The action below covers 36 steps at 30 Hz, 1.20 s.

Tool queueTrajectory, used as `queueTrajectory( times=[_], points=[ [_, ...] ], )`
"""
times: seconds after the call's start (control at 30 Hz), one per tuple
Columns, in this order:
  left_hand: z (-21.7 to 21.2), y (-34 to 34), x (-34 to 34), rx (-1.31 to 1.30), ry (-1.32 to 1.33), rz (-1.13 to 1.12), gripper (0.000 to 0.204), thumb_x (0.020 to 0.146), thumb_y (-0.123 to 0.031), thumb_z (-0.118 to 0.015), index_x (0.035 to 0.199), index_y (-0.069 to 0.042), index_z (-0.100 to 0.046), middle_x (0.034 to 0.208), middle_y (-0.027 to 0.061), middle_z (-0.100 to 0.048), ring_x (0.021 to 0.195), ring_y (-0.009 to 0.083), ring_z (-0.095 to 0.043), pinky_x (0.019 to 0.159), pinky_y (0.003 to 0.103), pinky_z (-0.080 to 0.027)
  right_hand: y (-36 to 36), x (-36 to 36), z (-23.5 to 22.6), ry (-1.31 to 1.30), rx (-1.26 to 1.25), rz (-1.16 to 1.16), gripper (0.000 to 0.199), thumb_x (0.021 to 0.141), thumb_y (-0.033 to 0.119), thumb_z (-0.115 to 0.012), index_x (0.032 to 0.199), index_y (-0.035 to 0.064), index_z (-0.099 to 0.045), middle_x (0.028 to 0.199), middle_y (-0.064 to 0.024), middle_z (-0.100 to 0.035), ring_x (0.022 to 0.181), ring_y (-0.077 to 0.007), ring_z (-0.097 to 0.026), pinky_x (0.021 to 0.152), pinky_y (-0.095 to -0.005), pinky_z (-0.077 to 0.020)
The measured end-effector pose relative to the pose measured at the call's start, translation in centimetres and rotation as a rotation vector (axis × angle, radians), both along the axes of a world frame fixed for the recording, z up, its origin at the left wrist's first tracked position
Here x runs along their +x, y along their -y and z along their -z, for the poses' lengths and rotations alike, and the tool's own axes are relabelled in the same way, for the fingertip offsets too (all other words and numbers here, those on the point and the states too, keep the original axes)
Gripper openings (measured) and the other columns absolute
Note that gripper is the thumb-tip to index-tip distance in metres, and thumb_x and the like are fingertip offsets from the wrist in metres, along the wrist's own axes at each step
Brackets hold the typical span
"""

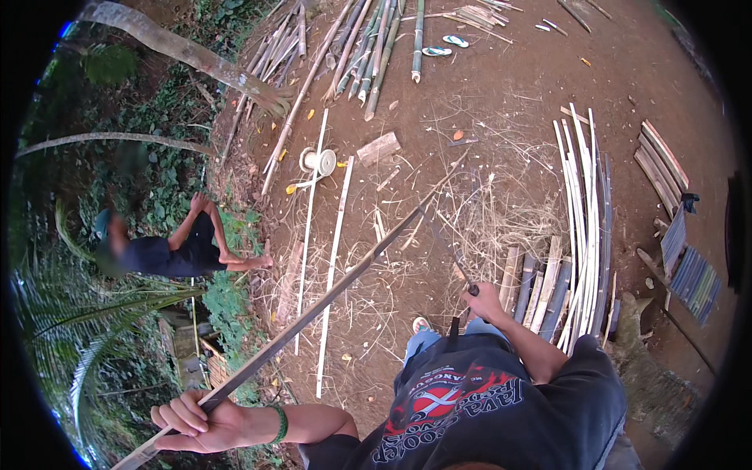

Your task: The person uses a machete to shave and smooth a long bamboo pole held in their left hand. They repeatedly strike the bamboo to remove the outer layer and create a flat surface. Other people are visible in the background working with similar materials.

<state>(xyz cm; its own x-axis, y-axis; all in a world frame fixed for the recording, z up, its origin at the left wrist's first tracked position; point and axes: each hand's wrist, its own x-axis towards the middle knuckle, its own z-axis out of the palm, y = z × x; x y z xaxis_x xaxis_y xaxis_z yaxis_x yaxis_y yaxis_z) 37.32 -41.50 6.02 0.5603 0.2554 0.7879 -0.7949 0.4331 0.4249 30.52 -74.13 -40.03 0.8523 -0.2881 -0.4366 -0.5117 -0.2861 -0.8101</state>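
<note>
My left hand (205,425), with a green band at its wrist, is closed around the near end of a long dark-edged bamboo strip (317,305). The strip slants away to the upper right, over the littered ground. In my right hand (490,303), close to my body, is the dark handle of a machete (454,254). Its thin blade points up and left, and the tip end meets or passes close to the strip; whether they touch I cannot tell. Two pale slats (335,274) lie on the ground beyond the strip.
Shavings (501,196) cover the dirt. At right lie pale strips (578,219) and split bamboo pieces (540,294). Green poles (376,55) are piled at the far side, near flip-flops (439,51). A spool (319,162) stands by a wood block (379,148). Another person (176,251) sits left.
</note>
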Motion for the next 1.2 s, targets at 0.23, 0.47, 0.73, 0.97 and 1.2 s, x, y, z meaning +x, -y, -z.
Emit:
queueTrajectory(
  times=[0.23,0.47,0.73,0.97,1.2],
  points=[
    [1.0,2.9,-1.5,-0.050,0.093,-0.117,0.041,0.104,-0.043,-0.045,0.098,-0.003,-0.048,0.058,-0.0020,-0.037,0.045,0.0063,-0.031,0.043,0.021,-0.028,-5.6,4.4,-19.6,0.325,0.110,-0.326,0.027,0.082,0.027,-0.066,0.073,0.0011,-0.063,0.058,-0.0185,-0.058,0.054,-0.0376,-0.060,0.056,-0.0463,-0.0463],
    [2.1,0.9,-3.0,-0.024,0.099,-0.067,0.044,0.103,-0.050,-0.041,0.098,-0.006,-0.048,0.056,-0.0018,-0.037,0.043,0.0068,-0.033,0.041,0.021,-0.029,-7.9,3.2,-18.6,0.519,0.031,-0.374,0.017,0.078,0.023,-0.067,0.074,0.0067,-0.068,0.058,-0.0173,-0.061,0.054,-0.0335,-0.064,0.052,-0.0458,-0.0481],
    [3.0,0.8,-3.9,-0.061,0.098,-0.033,0.040,0.101,-0.046,-0.048,0.092,-0.007,-0.048,0.056,-0.0028,-0.039,0.043,0.0064,-0.034,0.043,0.020,-0.031,-5.7,1.3,-13.5,0.164,0.033,-0.099,0.023,0.076,0.020,-0.062,0.068,-0.0011,-0.063,0.060,-0.0218,-0.060,0.053,-0.0334,-0.060,0.055,-0.0445,-0.0462],
    [2.3,1.4,-3.1,0.022,0.179,0.080,0.038,0.099,-0.043,-0.053,0.091,-0.007,-0.048,0.052,-0.0040,-0.045,0.038,0.0045,-0.041,0.039,0.017,-0.035,-5.2,2.7,-9.0,0.134,0.013,-0.088,0.024,0.076,0.022,-0.062,0.070,-0.0013,-0.063,0.061,-0.0224,-0.061,0.053,-0.0331,-0.060,0.055,-0.0449,-0.0480],
    [1.1,5.2,-2.2,0.069,0.311,0.621,0.037,0.099,-0.045,-0.053,0.087,-0.009,-0.051,0.056,-0.0029,-0.052,0.039,0.0065,-0.047,0.041,0.018,-0.040,-3.8,1.6,-14.2,0.156,0.019,-0.258,0.023,0.074,0.021,-0.062,0.070,-0.0018,-0.064,0.061,-0.0241,-0.061,0.058,-0.0382,-0.063,0.059,-0.0481,-0.0486]
  ],
)
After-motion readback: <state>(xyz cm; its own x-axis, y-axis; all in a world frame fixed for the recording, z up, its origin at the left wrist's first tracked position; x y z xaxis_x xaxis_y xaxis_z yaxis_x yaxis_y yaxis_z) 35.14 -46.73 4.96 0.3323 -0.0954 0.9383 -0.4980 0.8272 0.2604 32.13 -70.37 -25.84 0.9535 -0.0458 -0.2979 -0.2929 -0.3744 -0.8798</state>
